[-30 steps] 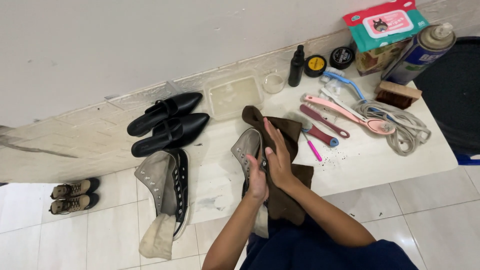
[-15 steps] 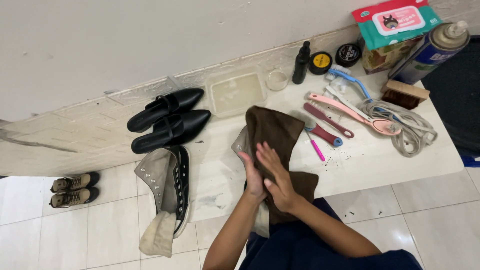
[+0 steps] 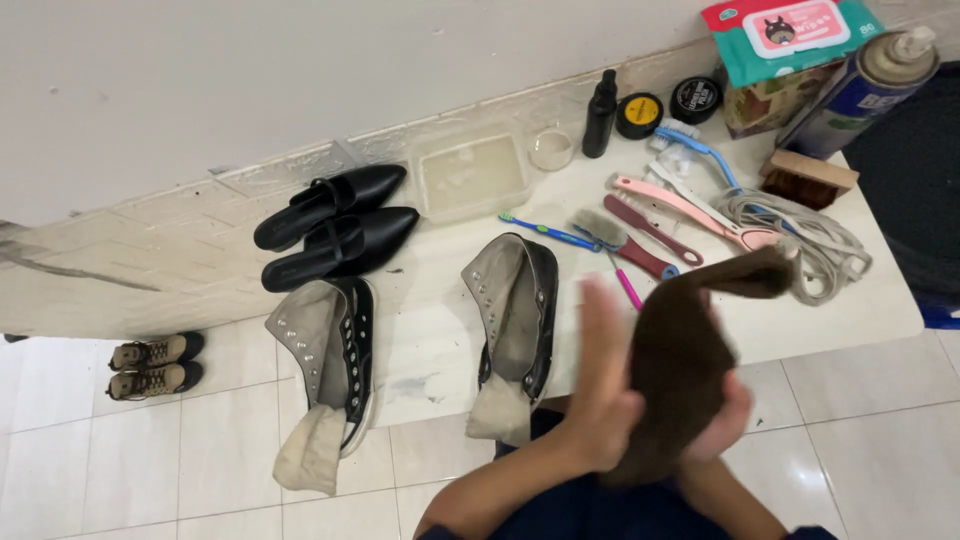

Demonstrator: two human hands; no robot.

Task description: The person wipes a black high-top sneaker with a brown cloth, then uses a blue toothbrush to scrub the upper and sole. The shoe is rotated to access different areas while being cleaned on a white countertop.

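My right hand [image 3: 728, 425] is shut on a brown cloth [image 3: 675, 355] that drapes over it and rises toward the table, hiding most of the hand. My left hand [image 3: 605, 385] is blurred; its fingers are straight and lie flat against the cloth's left side. Just left of my hands a grey and black high-top sneaker [image 3: 518, 315] lies open on the low white table [image 3: 440, 330], and neither hand touches it. A second matching sneaker [image 3: 335, 360] hangs over the table's front edge further left.
A pair of black flat shoes [image 3: 335, 222] lies at the table's back left. Along the wall stand a clear tray [image 3: 472, 175], a black bottle [image 3: 600, 112] and polish tins [image 3: 638, 115]. Brushes [image 3: 650, 225], white laces [image 3: 805, 238] and a spray can [image 3: 860, 88] lie right. Small boots [image 3: 155, 365] rest on the tiled floor.
Both hands have left the middle sneaker and moved right and toward me with the brown cloth. The sneaker now lies uncovered on the table.
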